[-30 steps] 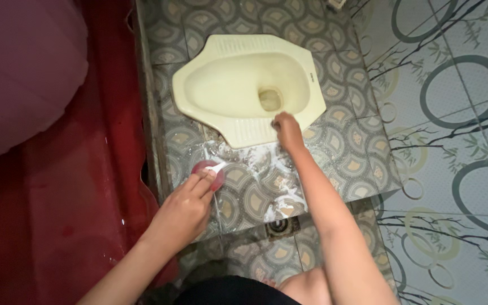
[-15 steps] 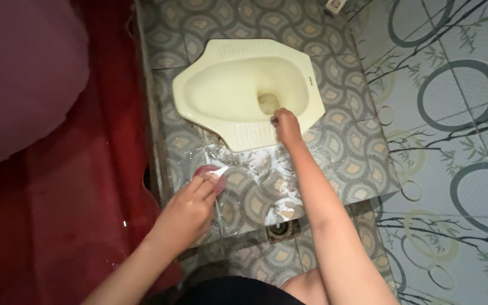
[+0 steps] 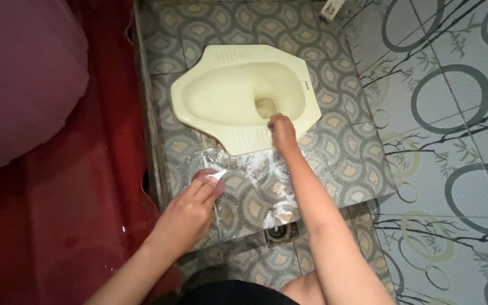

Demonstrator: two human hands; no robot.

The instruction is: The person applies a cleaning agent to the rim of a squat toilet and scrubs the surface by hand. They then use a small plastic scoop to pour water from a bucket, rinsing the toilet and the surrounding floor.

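Note:
A pale yellow squat toilet pan [image 3: 227, 90] is set into the raised patterned tile step [image 3: 345, 158]. My right hand [image 3: 282, 131] is closed at the pan's near right rim, next to the drain hole [image 3: 266, 104]; what it grips is too small to tell. My left hand [image 3: 190, 210] rests on the step at the lower left, fingers closed on the white handle of a small pink round object [image 3: 210, 178]. White foam [image 3: 261, 169] is smeared over the tiles between the hands.
A red surface [image 3: 74, 214] and a large pink rounded object [image 3: 18, 79] fill the left side. A floor drain [image 3: 280, 230] sits below the step. Circle-and-branch patterned wall tiles [image 3: 453, 113] are on the right. A small white object [image 3: 330, 8] lies at the top.
My right hand has shifted slightly up along the pan's near rim toward the drain hole. My left hand stays on the pink object. The view has tilted a little.

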